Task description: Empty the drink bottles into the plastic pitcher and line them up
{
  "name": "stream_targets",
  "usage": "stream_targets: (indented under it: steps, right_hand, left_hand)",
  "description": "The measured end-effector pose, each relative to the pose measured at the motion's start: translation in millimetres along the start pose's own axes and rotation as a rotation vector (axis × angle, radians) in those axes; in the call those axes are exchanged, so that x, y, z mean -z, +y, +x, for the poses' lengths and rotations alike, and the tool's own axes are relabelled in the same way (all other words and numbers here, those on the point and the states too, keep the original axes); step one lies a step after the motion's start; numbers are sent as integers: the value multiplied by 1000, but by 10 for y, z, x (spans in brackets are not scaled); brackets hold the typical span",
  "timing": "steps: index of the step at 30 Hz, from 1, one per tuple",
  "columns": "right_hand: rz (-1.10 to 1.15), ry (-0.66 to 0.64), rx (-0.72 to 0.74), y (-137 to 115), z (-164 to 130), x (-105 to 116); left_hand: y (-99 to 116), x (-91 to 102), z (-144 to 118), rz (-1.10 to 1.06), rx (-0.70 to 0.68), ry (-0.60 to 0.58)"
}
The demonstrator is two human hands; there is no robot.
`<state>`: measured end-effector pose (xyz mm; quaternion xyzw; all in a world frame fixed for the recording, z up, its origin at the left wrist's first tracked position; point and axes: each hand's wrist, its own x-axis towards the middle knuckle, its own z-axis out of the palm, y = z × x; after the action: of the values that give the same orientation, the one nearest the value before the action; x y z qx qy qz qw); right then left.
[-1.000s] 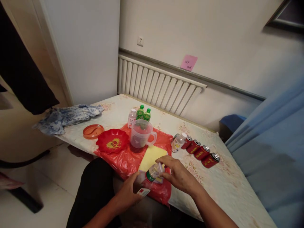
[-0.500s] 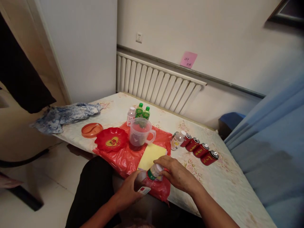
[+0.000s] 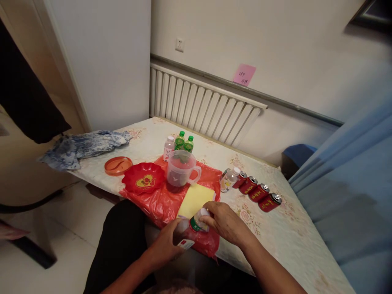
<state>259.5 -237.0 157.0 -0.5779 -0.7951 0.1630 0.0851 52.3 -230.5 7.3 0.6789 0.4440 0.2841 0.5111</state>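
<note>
A clear bottle (image 3: pixel 184 228) with a green band at its neck leans to the right above the table's front edge. Around its body my left hand (image 3: pixel 167 241) is closed. My right hand (image 3: pixel 225 220) grips the white cap (image 3: pixel 202 213) between thumb and fingers; whether the cap is loose cannot be seen. Just beyond the bottle lies a yellow paper pad (image 3: pixel 197 198) on a red plastic bag (image 3: pixel 162 206). On the same bag stands a clear plastic measuring jug (image 3: pixel 180 171), its handle pointing right.
A red scalloped plate (image 3: pixel 143 178) and an orange lid (image 3: pixel 118 165) lie left of the jug. Behind it stand small bottles with green caps (image 3: pixel 181 134) and a pink-labelled bottle (image 3: pixel 168 149). To the right, a white-capped bottle (image 3: pixel 229 179) adjoins several red cans (image 3: pixel 259 192).
My right thumb and fingers have shifted around the cap in a twisting motion. The bottle stays in my left hand at nearly the same place.
</note>
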Motion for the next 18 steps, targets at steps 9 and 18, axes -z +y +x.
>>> stream_targets:
  steps: [9,18]
  right_hand:
    - [448,55,203,218,6,27]
    - [348,240,64,233,-3,-118]
  left_hand:
    - [69,17,11,-34,-19,-16]
    - [234,32,32,-148,4,-86]
